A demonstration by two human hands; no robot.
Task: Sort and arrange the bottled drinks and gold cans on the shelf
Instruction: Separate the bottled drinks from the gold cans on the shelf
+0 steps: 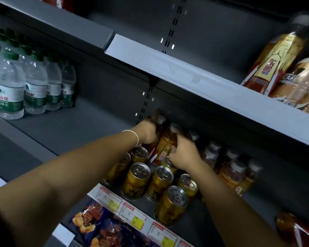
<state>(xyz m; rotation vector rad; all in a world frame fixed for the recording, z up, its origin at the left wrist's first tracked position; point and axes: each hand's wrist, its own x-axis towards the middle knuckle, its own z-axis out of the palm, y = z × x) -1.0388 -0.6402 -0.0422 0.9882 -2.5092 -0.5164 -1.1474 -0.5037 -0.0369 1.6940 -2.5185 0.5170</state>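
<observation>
At frame centre the left hand [147, 133] grips 1 amber bottle [160, 123]; the right hand [185, 155] curls round a 2nd bottle [168, 140]. Gold cans [137, 179] stand just below them.

Clear water bottles [30, 82] with green caps stand packed together well to the left of the fingers [174, 149]. Below the fingers runs a row of white-and-red price tags [132, 213], some with yellow patches. Beneath these lie dark blue snack bags [96, 221].

Left hand [147, 133] grips rear bottle [160, 123], right hand [185, 155] front bottle [168, 140], behind gold cans [136, 179]
</observation>
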